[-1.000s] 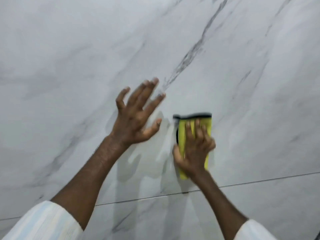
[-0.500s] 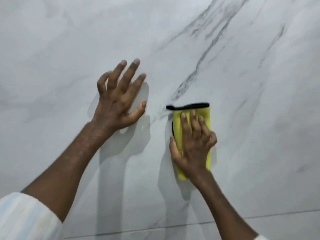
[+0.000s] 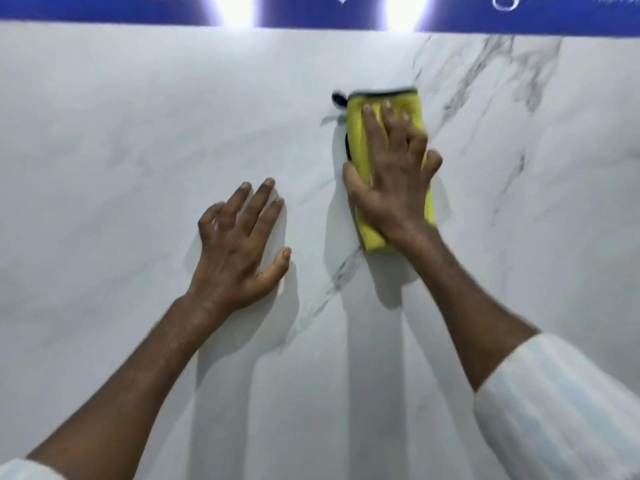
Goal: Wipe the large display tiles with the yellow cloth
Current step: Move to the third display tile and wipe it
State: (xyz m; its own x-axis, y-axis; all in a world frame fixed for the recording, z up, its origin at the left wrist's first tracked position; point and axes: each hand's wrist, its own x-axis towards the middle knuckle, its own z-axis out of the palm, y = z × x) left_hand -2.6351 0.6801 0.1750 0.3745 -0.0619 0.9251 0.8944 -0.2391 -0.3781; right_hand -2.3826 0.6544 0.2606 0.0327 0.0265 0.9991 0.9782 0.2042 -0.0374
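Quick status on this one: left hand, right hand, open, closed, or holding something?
Left hand: open, fingers spread on the marble tile, holding nothing.
Right hand: open, fingers pressing the yellow cloth flat against the tile.

Yellow cloth (image 3: 356,129): folded, black trim w/ loop top-left, flat on tile (image 3: 138,140) nr its top edge. White marble, grey veins, glossy.
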